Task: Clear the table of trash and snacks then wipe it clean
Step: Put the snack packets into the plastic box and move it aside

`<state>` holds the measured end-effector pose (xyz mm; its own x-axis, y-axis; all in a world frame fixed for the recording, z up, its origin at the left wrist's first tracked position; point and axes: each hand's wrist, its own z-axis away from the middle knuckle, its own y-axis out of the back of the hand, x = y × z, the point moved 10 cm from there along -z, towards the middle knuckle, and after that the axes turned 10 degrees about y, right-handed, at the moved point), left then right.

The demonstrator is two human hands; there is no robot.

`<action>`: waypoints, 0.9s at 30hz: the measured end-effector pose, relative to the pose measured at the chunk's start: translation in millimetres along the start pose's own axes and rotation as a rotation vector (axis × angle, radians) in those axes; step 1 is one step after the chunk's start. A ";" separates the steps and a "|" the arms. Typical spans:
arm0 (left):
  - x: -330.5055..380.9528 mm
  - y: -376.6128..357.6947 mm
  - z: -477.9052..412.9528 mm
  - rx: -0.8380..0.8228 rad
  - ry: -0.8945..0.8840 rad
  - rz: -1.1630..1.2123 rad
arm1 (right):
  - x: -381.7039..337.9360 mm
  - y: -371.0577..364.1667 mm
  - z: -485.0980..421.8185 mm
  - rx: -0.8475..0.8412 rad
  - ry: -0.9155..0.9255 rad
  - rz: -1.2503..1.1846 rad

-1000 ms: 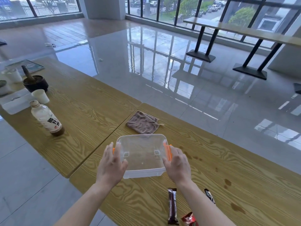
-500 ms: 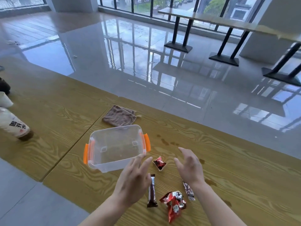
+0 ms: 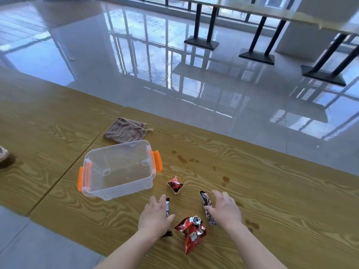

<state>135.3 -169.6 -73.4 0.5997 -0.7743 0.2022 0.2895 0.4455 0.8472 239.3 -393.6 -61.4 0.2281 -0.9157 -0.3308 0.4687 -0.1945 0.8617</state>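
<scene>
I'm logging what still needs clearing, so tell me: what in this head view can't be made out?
- Dark snack bar: its middle is hidden under the left hand; whether it is gripped is unclear.
- Second bar: partly covered by the right hand.
- Bottle: cut off by the left edge.
- Wrapper print on the crumpled red wrapper and small packet: too small to read.
- Far table: blurred.

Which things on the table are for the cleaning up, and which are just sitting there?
For the job:
- clear box, to hold the snacks
- dark snack bar under the left hand
- second snack bar by the right hand
- crumpled red wrapper
- small red snack
- brown cloth, for wiping
- brown stains

Just sitting there:
- bottle at the left edge
- far tables
</scene>
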 end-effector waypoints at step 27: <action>42.0 91.0 33.1 0.350 -0.295 0.080 | -68.4 70.0 -11.1 0.329 0.244 -0.090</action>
<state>162.2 -176.5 28.4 0.3570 -0.8610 0.3622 -0.0487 0.3701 0.9277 266.0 -340.7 17.3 0.4125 -0.7876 -0.4577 0.2071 -0.4082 0.8891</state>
